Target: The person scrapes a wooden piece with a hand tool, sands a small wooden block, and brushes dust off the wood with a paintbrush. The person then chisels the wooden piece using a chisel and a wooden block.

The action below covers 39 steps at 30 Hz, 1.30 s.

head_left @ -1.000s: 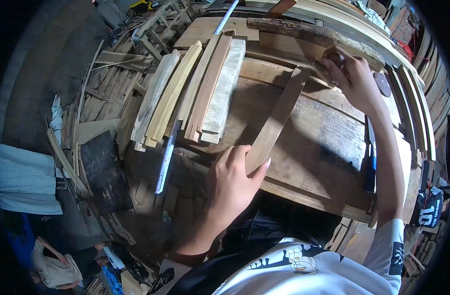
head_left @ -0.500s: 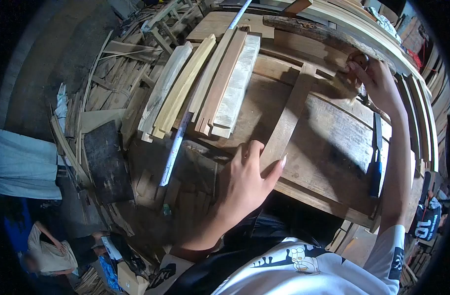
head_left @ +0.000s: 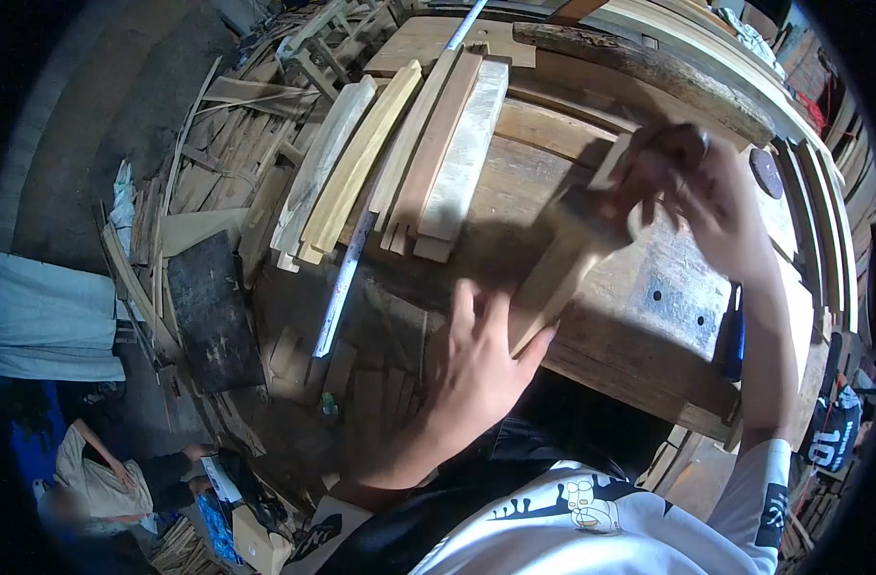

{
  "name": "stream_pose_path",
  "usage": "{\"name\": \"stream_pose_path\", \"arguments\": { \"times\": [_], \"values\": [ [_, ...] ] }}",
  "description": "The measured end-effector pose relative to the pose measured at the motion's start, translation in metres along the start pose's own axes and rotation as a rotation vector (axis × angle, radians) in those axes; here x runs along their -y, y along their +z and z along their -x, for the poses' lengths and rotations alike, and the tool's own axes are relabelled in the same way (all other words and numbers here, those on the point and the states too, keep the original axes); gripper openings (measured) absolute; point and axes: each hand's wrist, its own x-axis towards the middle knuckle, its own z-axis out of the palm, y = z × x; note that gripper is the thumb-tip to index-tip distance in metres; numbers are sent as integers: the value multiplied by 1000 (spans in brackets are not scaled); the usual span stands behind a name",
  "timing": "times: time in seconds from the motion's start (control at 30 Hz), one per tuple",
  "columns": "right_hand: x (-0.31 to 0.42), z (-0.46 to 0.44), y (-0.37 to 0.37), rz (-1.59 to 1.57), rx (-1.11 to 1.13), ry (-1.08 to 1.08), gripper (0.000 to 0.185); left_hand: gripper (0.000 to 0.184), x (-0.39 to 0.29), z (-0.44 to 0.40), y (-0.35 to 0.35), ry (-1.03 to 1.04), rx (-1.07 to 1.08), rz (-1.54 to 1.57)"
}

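Observation:
My left hand (head_left: 481, 350) grips the near end of a wooden strip (head_left: 549, 278), with its thumb on the right side and its fingers on the left. The strip lies slanting across the workbench (head_left: 610, 335). Over the strip's far half, my right hand (head_left: 692, 182) is closed on a tan brush-like tool (head_left: 591, 222). Motion smears both the fingers and the tool, so its exact kind is unclear. The tool covers part of the strip. Beside my right forearm lies a blue-handled chisel (head_left: 733, 340), partly hidden by that arm.
Several cut wood pieces (head_left: 447, 153) lie side by side at the bench's left, over a bluish-white pole (head_left: 342, 292). A rough log piece (head_left: 648, 72) rests along the back. Scrap wood (head_left: 237, 153) covers the floor at left. A person (head_left: 107, 479) is at lower left.
My right hand has swung left and toward me with the tool, from the bench's right side to over the strip. My left hand stays at the strip's near end.

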Motion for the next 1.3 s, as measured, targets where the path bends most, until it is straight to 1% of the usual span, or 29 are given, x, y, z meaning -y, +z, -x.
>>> {"name": "stream_pose_path", "arguments": {
  "times": [0.03, 0.07, 0.13, 0.17, 0.23, 0.27, 0.3, 0.4, 0.47, 0.5, 0.53, 0.6, 0.7, 0.73, 0.8, 0.83, 0.9, 0.93, 0.97, 1.0, 1.03, 1.07, 1.1, 1.13, 1.17, 1.2, 1.23, 1.3],
  "values": [
    [-8, -4, -10, 135, -39, -27, 16, 51, -1, 1, -1, -39, 72, 25],
    [-23, -7, -19, 319, -92, -94, 16, 51, 2, 2, 3, -7, 55, 46],
    [-13, -10, -26, 698, -113, 16, 19, 51, 5, 4, 13, 54, 18, 83],
    [-15, -8, -20, 700, -115, -38, 20, 47, 4, 6, 14, 51, 88, 111],
    [-21, 2, -4, 703, -120, -141, 21, 48, 3, 7, 16, 70, 71, 33],
    [-18, 10, 3, 545, -63, -117, 27, 49, 2, 7, 19, 83, 66, -4],
    [-15, 17, 9, 387, -12, -86, 35, 53, 1, 8, 23, 71, 39, 86],
    [-14, 32, 13, 65, 28, 80, 41, 57, 9, 6, 17, 63, 153, 127],
    [-31, 29, -7, 457, -55, -79, 30, 57, 11, 11, 14, 1, 192, 112],
    [-18, 14, -14, 470, -36, -50, 18, 57, 11, 13, 13, -30, 210, 106],
    [-6, 0, -22, 484, -18, -21, 16, 58, 12, 13, 11, -58, 225, 143],
    [-2, -7, -22, 788, -144, -49, 19, 58, 13, 12, 5, -111, 256, 216],
    [-17, 6, -10, 574, -76, -19, 18, 56, 23, 15, 11, -186, 303, 463],
    [-4, 6, 2, 542, -5, -39, 17, 55, 22, 15, 13, -178, 249, 488],
    [20, 16, 19, 141, 30, 134, 18, 53, 18, 17, 19, -165, 142, 539],
    [30, 21, 25, -59, 47, 217, 19, 52, 17, 16, 18, -94, 81, 452],
    [21, 26, 25, -11, 4, 120, 16, 51, 13, 14, 17, 50, -44, 277],
    [16, 29, 24, 15, -18, 72, 15, 51, 14, 14, 19, 65, -78, 215],
    [14, 18, 14, 213, -10, -23, 14, 52, 18, 16, 24, 81, -111, 153],
    [12, 12, 3, 408, -26, -47, 13, 52, 19, 17, 27, 98, -140, 94],
    [11, 5, -6, 603, -47, -68, 13, 51, 18, 18, 27, 74, -89, 122],
    [14, 3, -4, 692, -126, 37, 13, 50, 17, 18, 26, 51, -39, 148],
    [7, 4, -1, 725, -135, 12, 13, 49, 16, 18, 25, 29, 12, 172],
    [0, 5, 4, 757, -144, -12, 14, 49, 16, 19, 26, 56, -19, 140],
    [2, 10, 10, 734, -77, -78, 16, 49, 15, 18, 29, 86, -53, 107],
    [9, 9, 15, 612, 16, -127, 19, 48, 15, 16, 31, 114, -87, 74],
    [16, 8, 20, 484, 113, -164, 21, 48, 14, 15, 28, 120, -60, 63],
    [31, 16, 22, 104, 189, 71, 17, 49, 11, 10, 20, 131, -6, 44]
  ]
}}
